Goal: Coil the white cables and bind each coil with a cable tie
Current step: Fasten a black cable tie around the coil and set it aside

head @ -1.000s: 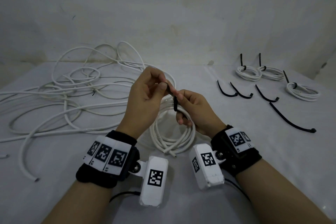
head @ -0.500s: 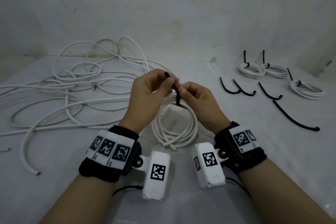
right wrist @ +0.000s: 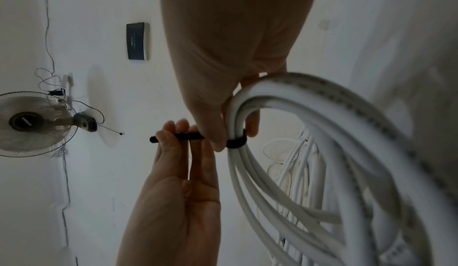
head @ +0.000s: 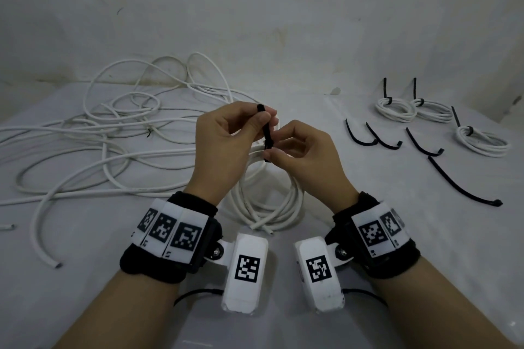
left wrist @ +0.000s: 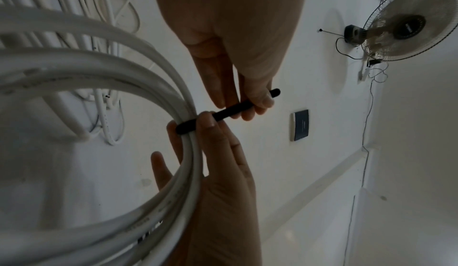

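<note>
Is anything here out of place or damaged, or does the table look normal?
Nothing looks damaged. Only a short white cable offcut lies alone at the left edge of the grey table, apart from the loose white cables; it looks like a stray scrap.

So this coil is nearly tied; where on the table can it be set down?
Bare patches: the table between the right hand and the long loose tie, and the near-left corner. Crowded: loose cables left, bound coils and spare ties far right.

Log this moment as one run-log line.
left hand pulls cable tie tail | right hand pinches tie at coil | three bound coils aside
</note>
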`<state>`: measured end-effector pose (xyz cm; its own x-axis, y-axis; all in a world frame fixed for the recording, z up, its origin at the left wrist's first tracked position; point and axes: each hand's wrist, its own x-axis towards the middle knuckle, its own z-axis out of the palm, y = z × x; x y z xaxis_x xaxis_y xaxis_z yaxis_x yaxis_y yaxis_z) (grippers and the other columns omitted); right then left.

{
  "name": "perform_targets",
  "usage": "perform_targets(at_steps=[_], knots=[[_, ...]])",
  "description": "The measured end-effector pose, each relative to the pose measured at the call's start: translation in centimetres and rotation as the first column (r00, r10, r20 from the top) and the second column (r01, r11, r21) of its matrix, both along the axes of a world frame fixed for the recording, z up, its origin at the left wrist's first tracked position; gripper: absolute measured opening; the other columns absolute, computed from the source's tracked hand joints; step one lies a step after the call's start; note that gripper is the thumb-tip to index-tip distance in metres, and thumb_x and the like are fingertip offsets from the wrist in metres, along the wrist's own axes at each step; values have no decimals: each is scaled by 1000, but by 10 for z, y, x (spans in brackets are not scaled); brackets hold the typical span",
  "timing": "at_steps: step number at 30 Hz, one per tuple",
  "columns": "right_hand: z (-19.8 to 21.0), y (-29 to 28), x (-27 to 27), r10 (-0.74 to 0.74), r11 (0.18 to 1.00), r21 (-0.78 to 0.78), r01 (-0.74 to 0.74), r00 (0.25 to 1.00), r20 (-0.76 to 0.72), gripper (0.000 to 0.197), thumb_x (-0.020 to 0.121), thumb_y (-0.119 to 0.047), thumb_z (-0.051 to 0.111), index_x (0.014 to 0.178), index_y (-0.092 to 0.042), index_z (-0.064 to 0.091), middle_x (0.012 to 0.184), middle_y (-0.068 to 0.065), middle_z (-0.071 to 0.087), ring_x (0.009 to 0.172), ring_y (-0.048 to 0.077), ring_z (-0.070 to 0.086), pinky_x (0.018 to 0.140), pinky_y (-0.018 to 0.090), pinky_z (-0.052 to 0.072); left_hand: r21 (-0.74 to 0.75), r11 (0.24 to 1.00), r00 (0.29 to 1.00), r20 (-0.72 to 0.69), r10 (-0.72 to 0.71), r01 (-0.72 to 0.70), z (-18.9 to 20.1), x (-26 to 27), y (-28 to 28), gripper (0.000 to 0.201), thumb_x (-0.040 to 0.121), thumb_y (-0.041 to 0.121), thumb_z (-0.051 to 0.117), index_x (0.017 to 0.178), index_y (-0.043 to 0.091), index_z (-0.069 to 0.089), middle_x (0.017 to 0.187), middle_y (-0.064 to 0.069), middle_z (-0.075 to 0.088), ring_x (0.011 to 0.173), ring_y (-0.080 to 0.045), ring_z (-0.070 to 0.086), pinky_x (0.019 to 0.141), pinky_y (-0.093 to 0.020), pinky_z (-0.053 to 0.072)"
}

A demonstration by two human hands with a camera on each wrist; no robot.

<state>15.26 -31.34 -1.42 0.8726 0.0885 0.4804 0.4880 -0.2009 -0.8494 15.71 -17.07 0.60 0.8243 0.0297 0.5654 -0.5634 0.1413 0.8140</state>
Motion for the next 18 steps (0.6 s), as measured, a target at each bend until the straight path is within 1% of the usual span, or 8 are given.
perform_targets(at_steps=[2, 4, 7, 9, 11, 14, 15, 18], knots=[[0, 0, 0, -6, 1000, 8, 6, 1000, -4, 14, 76, 4, 74, 84, -5, 66, 80, 0, 71, 75, 13, 72, 75, 23, 55, 6, 1000, 1000, -1, -4, 4, 0, -2, -1, 21, 87, -2, 61, 80, 15, 69, 70, 6, 72, 74, -13, 71, 67, -22, 55], [-1, 0, 1, -18, 1000, 11, 18, 1000, -4, 13, 75, 4, 74, 85, -1, 66, 80, 4, 72, 76, 16, 72, 76, 28, 57, 13, 1000, 1000, -5, 0, 0, 0, -3, -2, 20, 87, -2, 61, 80, 15, 69, 70, 5, 72, 72, -12, 71, 65, -20, 54], [-3, -2, 3, -41, 999, 5, 41, 999, -14, 12, 75, 2, 76, 82, -3, 67, 82, 11, 73, 77, 23, 73, 78, 41, 58, 13, 1000, 1000, 0, 13, -13, -2, -3, -3, 20, 87, 0, 62, 80, 16, 70, 71, 5, 72, 74, -13, 71, 68, -22, 55], [-4, -1, 2, -52, 999, -5, 52, 998, -18, 12, 75, 0, 77, 79, -7, 67, 82, 12, 73, 76, 27, 72, 77, 45, 58, -10, 1000, 1000, 4, 17, -17, -2, -4, -3, 20, 87, 0, 62, 80, 17, 70, 70, 5, 72, 75, -14, 71, 70, -25, 56], [-3, 0, 1, -50, 999, -9, 49, 998, -24, 15, 74, 0, 77, 76, -11, 66, 81, 12, 72, 74, 27, 72, 74, 42, 59, -31, 999, 1000, 14, 27, -27, -1, -4, -2, 18, 86, 1, 63, 80, 17, 70, 69, 6, 71, 74, -13, 71, 69, -25, 55], [-2, 0, 1, -25, 999, 21, 26, 998, -54, 18, 75, 3, 75, 73, -10, 63, 82, 13, 71, 70, 25, 73, 68, 32, 59, -19, 999, 999, 22, 32, -32, -2, -4, -3, 19, 86, 1, 63, 80, 18, 70, 69, 6, 72, 74, -13, 71, 69, -24, 56], [-2, -1, 1, -18, 999, 34, 20, 998, -64, 17, 76, 4, 74, 74, -9, 63, 83, 14, 71, 69, 25, 73, 67, 30, 58, -13, 1000, 999, 21, 26, -26, -3, -3, -4, 20, 86, 0, 63, 80, 18, 70, 69, 6, 72, 74, -13, 71, 70, -25, 56], [-3, -2, 0, 19, 995, 102, -9, 995, -99, 13, 77, 7, 72, 79, -3, 64, 83, 17, 72, 69, 27, 73, 69, 31, 59, 4, 1000, 1000, 16, -25, 25, -4, 2, 0, 21, 88, -1, 60, 81, 16, 69, 71, 6, 72, 76, -13, 70, 73, -26, 56]])
